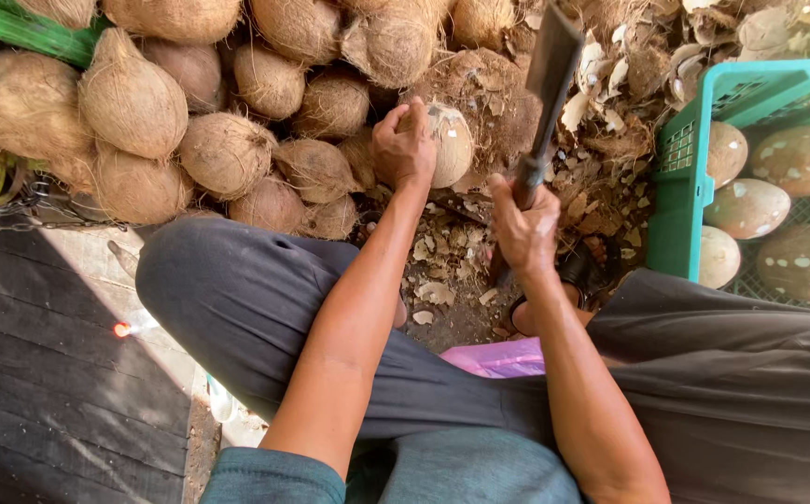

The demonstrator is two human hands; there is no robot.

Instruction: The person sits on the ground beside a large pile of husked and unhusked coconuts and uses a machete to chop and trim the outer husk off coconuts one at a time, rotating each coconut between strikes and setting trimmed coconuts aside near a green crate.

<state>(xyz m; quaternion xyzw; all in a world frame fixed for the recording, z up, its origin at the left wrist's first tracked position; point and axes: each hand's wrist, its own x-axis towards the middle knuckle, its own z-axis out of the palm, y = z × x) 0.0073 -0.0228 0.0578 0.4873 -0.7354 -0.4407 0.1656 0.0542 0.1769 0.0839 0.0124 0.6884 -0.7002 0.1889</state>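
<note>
Husking at the coconut pile.
Our left hand grips a half-peeled coconut — right hand closed round the cleaver, raised just right of it.

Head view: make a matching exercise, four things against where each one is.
1. left hand
2. right hand
3. green crate
4. husked coconut pile

A. holds pale peeled coconuts
B. grips the cleaver handle
C. stacked at upper left
D. rests on a half-peeled coconut

Pairs: 1-D, 2-B, 3-A, 4-C.
</note>
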